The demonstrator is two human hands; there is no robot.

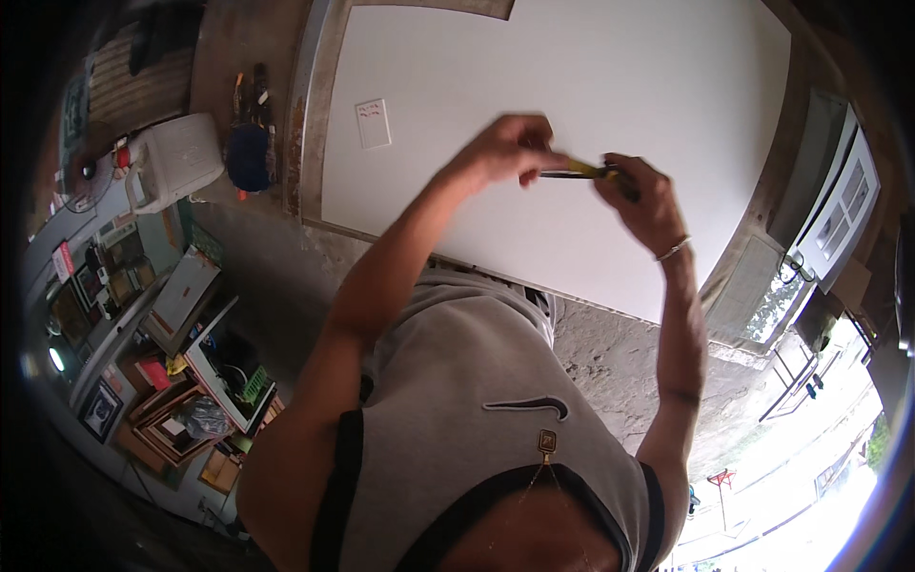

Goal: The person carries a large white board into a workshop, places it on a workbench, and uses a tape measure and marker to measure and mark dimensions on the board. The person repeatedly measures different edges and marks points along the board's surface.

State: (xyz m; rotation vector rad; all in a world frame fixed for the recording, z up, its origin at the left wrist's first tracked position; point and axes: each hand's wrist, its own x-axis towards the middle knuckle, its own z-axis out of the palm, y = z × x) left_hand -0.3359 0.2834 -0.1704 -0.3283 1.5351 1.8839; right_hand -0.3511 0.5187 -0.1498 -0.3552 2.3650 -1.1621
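My two hands are raised over a large white sheet (457, 86) lying on a work table. My right hand (648, 205), with a bracelet at the wrist, is closed around a black and yellow tape measure (602, 173). A short length of yellow blade runs from it toward my left hand (515, 151). The fingers of my left hand are pinched at the blade's end, slightly blurred by motion. A small white card (374, 126) with red handwriting lies on the sheet, left of my left hand.
A white plastic container (176, 157) and a dark blue holder with tools (250, 157) stand left of the sheet. Frames and boards (176, 415) are stacked at the lower left. A glazed white frame (848, 195) leans at the right. Rough concrete floor (610, 357) shows below the table edge.
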